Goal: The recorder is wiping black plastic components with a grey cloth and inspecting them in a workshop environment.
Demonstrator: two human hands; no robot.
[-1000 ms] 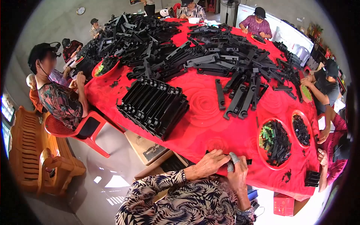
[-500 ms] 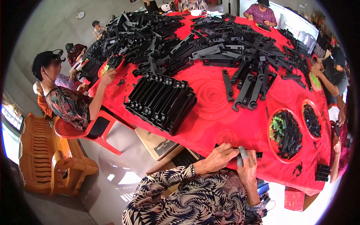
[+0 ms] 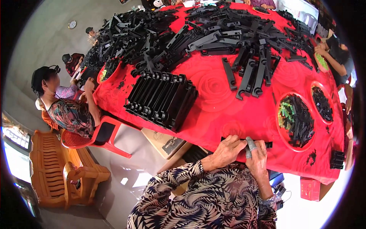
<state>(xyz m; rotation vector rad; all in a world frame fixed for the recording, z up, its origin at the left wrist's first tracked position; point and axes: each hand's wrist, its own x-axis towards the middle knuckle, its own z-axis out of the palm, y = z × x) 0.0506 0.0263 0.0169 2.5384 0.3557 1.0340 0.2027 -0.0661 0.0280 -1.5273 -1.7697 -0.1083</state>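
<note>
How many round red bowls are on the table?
3 that I can see: one bowl of small black parts near the person's hands, another right beyond it, and one at the table's left edge. Others may be hidden under the piles.

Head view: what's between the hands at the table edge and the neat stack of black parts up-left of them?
Only bare red tablecloth. Nothing lies between the hands, left hand and right hand, holding a black strip, and the stack of black parts, as the head view shows.
</note>
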